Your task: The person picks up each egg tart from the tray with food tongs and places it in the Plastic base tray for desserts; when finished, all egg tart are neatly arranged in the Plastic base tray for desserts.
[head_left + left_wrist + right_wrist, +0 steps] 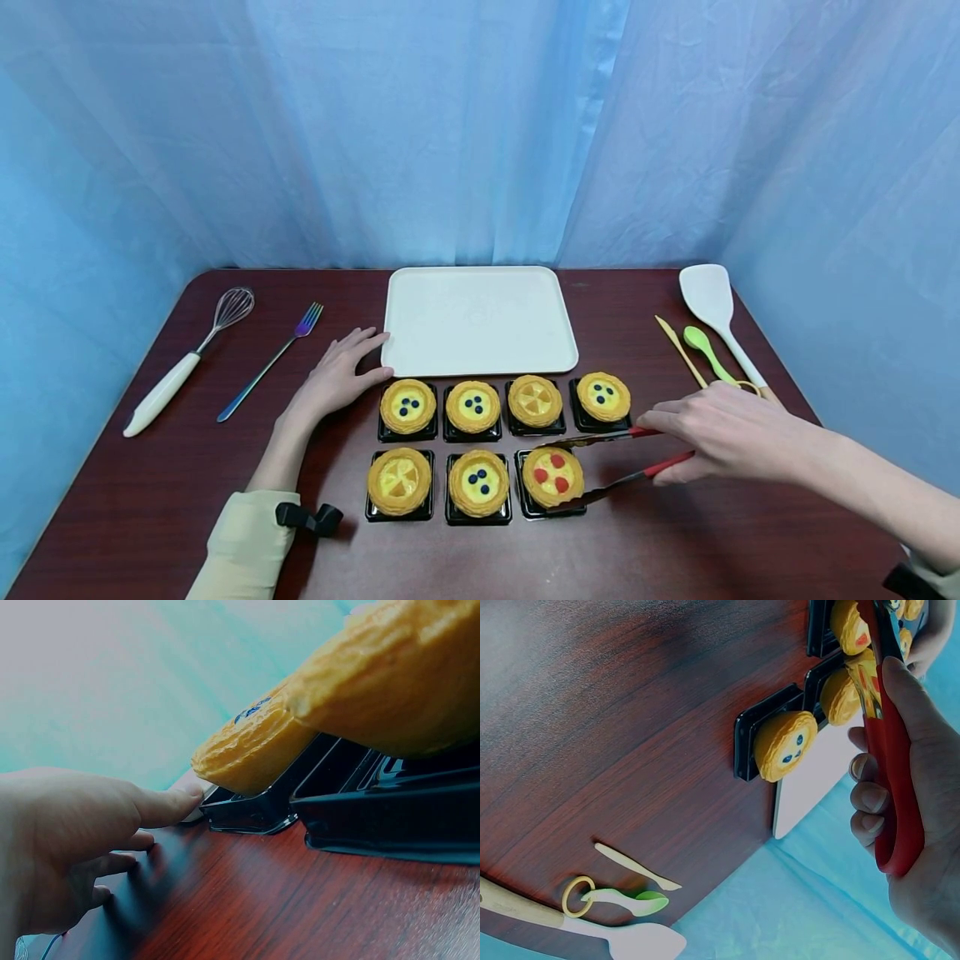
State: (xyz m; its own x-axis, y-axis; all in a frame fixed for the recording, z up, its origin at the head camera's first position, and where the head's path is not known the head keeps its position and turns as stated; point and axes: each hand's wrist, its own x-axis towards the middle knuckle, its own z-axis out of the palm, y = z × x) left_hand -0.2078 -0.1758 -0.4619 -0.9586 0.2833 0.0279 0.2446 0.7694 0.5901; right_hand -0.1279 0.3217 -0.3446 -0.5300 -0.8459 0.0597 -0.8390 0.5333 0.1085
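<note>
My right hand holds a pair of red-handled tongs. In the head view the tong arms are spread on either side of a tart with red berries, which sits in a black tray; whether they touch it I cannot tell. My left hand, fingers extended, rests at the left edge of the white tray. In the left wrist view its thumb lies at that edge, close to a blueberry tart in its black holder.
Several more tarts, including a fruit-wedge tart, stand in two rows before the white tray. A whisk and fork lie at left. At right lie a spatula, a green spoon and a yellow knife.
</note>
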